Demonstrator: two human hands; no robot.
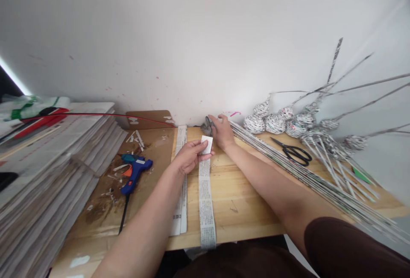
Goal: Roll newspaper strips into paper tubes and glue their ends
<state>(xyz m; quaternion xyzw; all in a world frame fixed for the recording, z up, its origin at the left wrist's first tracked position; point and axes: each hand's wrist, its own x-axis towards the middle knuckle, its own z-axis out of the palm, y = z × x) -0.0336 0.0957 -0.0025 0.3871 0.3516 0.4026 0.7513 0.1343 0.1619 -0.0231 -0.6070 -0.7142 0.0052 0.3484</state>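
1. Newsprint strip [206, 197]: its upper end sat in the left hand [188, 155], whose grip was narrow, thumb pressed over the paper against the fingers. The rest ran down the surface [243, 201] to the front edge, close to dark clothing [250, 261]. Probable fault: a forward lean could have creased or dragged the lower end.

2. Grey object [206, 127]: it lay near the wall [192, 47], at the fingers of the right hand [223, 133]. Whether that grip was closed on it could not be told; the object's identity was also unclear. Probable fault: an insecure hold could have let it slip or tip.

3. Tearing: the paper appeared thin. A sharp pull by the left hand could have split it near the thumb.

4. Rolled paper rods [272, 150]: these lay beside the right forearm [259, 171]. A sideways sweep of the elbow could have scattered them or pushed them against the black scissors [291, 151].

5. Blue glue gun [136, 175]: it rested on stained cardboard [105, 216], left of the left forearm. Its heat state was not visible; careless contact could have burned skin, if hot.
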